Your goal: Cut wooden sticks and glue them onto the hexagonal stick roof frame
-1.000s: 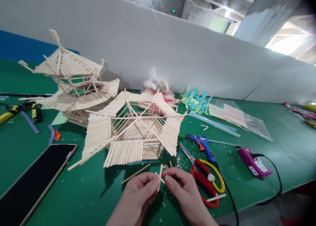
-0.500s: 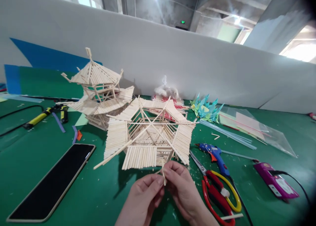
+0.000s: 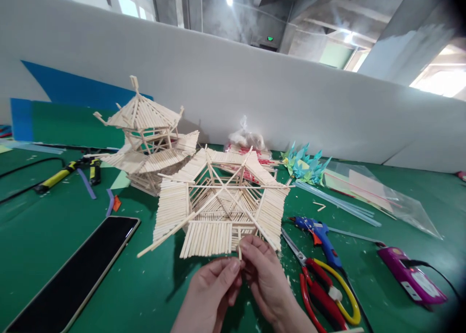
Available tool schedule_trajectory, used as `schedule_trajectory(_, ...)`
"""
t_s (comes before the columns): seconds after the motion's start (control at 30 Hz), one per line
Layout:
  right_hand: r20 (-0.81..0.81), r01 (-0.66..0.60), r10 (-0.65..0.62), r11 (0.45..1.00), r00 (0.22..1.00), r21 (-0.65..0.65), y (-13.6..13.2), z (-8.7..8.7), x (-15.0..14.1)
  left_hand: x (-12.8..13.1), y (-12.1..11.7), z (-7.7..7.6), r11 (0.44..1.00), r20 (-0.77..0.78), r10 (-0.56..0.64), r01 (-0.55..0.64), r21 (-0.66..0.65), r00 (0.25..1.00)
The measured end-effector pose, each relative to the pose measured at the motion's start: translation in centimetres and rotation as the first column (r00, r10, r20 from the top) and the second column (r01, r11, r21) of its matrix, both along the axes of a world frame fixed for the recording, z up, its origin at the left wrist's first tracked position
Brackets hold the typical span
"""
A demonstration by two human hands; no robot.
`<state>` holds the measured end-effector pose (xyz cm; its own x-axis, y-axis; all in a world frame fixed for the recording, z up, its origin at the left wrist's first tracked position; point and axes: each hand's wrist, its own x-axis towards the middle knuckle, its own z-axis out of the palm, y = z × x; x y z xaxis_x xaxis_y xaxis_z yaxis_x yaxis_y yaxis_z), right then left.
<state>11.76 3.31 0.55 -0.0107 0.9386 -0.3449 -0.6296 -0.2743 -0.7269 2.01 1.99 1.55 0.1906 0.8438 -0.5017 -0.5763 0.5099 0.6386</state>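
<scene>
My right hand (image 3: 267,282) pinches a short wooden stick (image 3: 240,249) between thumb and forefinger, just before the front eave of a pavilion model (image 3: 206,238) built of thin sticks. At the stick's lower end, my left hand (image 3: 216,287) is closed, thumb against forefinger; the fingertips of both hands nearly meet there. The upright stick stands at the right end of the laid row of eave sticks. Long crossed sticks span the model's open top. A second, tiered pavilion (image 3: 145,112) with a finished pointed roof stands behind at the left.
Right of my hands lie scissors (image 3: 294,248), red-and-yellow handled pliers (image 3: 327,294), a blue glue gun (image 3: 320,236) and a purple power box (image 3: 411,277). A phone (image 3: 73,274) lies left. Behind are clear glue sticks (image 3: 338,202), a teal paper plant (image 3: 306,163) and bagged sticks (image 3: 247,148).
The short stick has shifted upward and slightly left, now more upright against the eave's edge. My hands stay close together. The view has tilted a little.
</scene>
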Motion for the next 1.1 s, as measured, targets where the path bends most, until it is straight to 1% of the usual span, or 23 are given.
schedule_trajectory(0.1,0.013,0.014,-0.014,1.0,1.0,0.003,0.43,0.12,-0.3,-0.29,-0.11,0.22,1.0,-0.021,0.008,-0.009,-0.014,1.0)
schedule_trajectory(0.23,0.033,-0.012,0.011,1.0,0.999,0.027,0.63,0.15,-0.58,-0.39,-0.1,-0.14,0.998,-0.042,0.032,-0.034,-0.046,0.999)
schedule_trajectory(0.53,0.075,-0.034,0.03,0.998,0.997,0.052,0.86,0.42,-0.81,-0.48,-0.34,-0.2,0.997,-0.042,0.064,-0.066,-0.043,0.997)
schedule_trajectory(0.9,0.034,-0.039,0.037,0.998,0.999,0.039,0.93,0.35,-0.98,-0.27,-0.18,0.58,0.996,-0.088,0.086,-0.087,0.002,0.992)
schedule_trajectory(1.1,0.005,-0.02,0.02,1.0,1.0,0.01,0.82,0.32,-0.95,-0.15,-0.1,0.7,0.996,-0.073,0.09,-0.089,0.009,0.993)
